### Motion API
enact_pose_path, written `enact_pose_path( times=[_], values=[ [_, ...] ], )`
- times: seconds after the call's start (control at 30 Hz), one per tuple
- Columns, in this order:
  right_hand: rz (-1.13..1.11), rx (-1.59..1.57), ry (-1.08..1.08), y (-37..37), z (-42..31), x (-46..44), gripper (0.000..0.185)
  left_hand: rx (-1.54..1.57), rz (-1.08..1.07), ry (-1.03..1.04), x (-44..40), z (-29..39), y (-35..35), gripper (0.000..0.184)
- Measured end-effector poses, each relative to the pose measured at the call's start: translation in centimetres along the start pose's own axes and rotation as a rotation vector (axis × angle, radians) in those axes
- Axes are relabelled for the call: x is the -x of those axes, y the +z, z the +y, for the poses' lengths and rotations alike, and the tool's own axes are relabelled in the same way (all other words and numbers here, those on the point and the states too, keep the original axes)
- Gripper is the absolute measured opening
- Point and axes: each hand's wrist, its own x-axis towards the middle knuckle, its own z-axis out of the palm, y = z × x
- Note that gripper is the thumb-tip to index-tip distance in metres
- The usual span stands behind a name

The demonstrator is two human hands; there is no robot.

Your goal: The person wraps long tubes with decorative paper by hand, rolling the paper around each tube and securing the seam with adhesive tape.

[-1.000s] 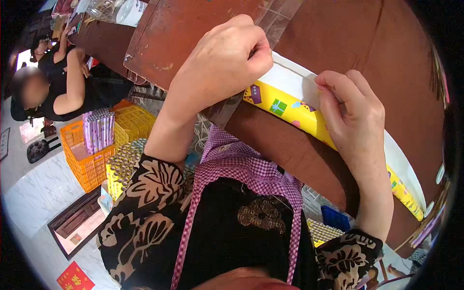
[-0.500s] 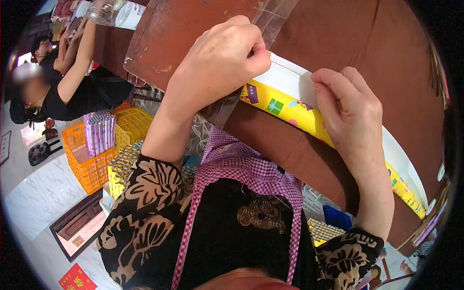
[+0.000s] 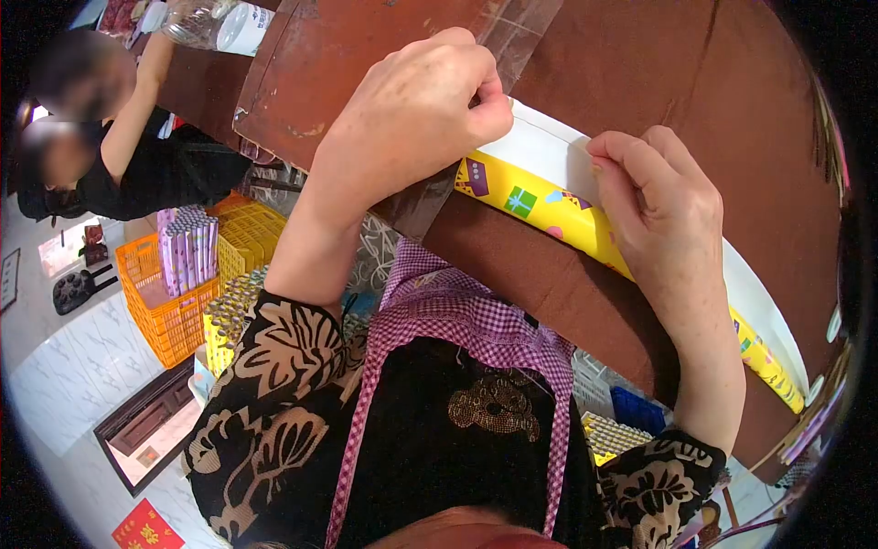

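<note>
A long strip of yellow patterned paper (image 3: pixel 549 216), its white side partly showing, lies curved along the front edge of the brown table (image 3: pixel 640 69). My left hand (image 3: pixel 425 101) has its fingers curled in at the strip's left end; what lies inside them is hidden. Farther right, my right hand (image 3: pixel 663 201) pinches at the white upper edge of the paper with thumb and forefinger. A thin line runs along the white side between the two hands. Clear tape (image 3: pixel 517 37) crosses the table behind my left hand.
At the left, orange baskets (image 3: pixel 165 320) hold rolled purple and white tubes (image 3: pixel 189 252). Yellow rolls (image 3: pixel 224 320) stand beside them. Co-workers in black (image 3: pixel 183 160) are at another table, near a clear plastic jar (image 3: pixel 192 26). Thin sticks lie at the table's right edge.
Both hands and the paper have shifted slightly left since a second ago, with their hold unchanged. A co-worker's arm has reached toward the jar, and another head has come into view.
</note>
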Motion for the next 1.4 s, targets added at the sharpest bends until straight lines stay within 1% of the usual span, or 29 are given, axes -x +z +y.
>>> enact_pose_path(
  times=[0.23, 0.4, 0.47, 0.53, 0.77, 0.83, 0.97, 1.13, 1.27, 1.33, 1.37, 1.4],
  values=[
    [0.003, 0.004, -0.008, 0.3, 0.1, 0.2, 0.012, -0.009, -0.032, -0.019, -0.1, 0.1, 0.0, 0.014],
    [-0.001, 0.011, -0.005, 0.4, 0.1, 0.1, 0.011, -0.059, -0.017, 0.001, 0.0, 0.2, 0.2, 0.014],
    [0.022, 0.021, 0.017, 0.7, 0.2, 0.0, 0.007, -0.079, -0.017, 0.001, 0.1, 0.2, 0.1, 0.014],
    [0.021, 0.023, 0.017, 0.7, 0.2, -0.1, 0.007, -0.097, -0.003, 0.022, 0.1, 0.4, 0.1, 0.015],
    [0.019, 0.023, 0.022, 1.0, 0.5, -0.3, 0.008, -0.109, -0.023, 0.0, -0.2, 0.1, 0.3, 0.018],
    [0.023, 0.026, 0.022, 1.2, 0.6, -0.3, 0.009, -0.087, -0.079, -0.087, -0.4, 0.1, 0.3, 0.021],
    [-0.004, 0.054, 0.01, 1.4, 0.8, -0.3, 0.012, -0.126, -0.075, -0.059, -0.3, -0.7, 0.5, 0.023],
    [-0.025, 0.057, 0.025, 1.7, 0.9, -0.4, 0.013, -0.097, -0.096, -0.068, 0.0, -1.1, 0.6, 0.023],
    [-0.047, 0.055, 0.045, 1.7, 0.8, -0.7, 0.013, -0.115, -0.086, -0.078, 0.0, -1.7, 0.3, 0.022],
    [-0.046, 0.052, 0.042, 1.8, 1.0, -0.7, 0.014, -0.121, -0.074, -0.169, 0.2, -2.5, -0.1, 0.02],
    [-0.045, 0.048, 0.044, 2.0, 1.1, -0.7, 0.014, -0.123, -0.072, -0.168, 0.4, -2.6, -0.1, 0.02],
    [-0.045, 0.047, 0.042, 2.1, 1.2, -0.7, 0.014, -0.122, -0.018, -0.163, 0.6, -2.7, 0.0, 0.018]
  ],
)
